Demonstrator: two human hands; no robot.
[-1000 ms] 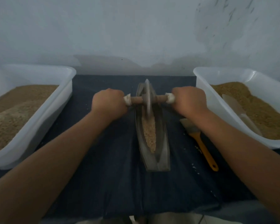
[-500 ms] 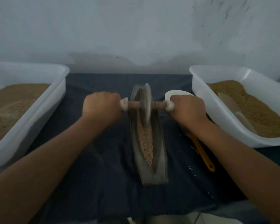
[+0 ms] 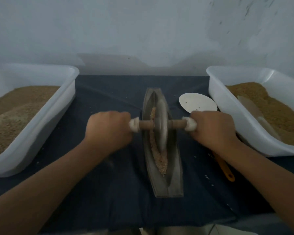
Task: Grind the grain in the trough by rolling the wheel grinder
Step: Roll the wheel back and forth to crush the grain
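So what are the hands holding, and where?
The wheel grinder: left hand grips its axle's left end, right hand the right end.

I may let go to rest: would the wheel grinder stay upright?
Probably not: the wheel grinder stands on a thin disc edge in the trough, so it would likely lean until its axle meets the rim. It might also roll along the groove.

two tubs (image 3: 46, 126) (image 3: 227, 102), one trough (image 3: 174, 180), one grinder (image 3: 162, 126)
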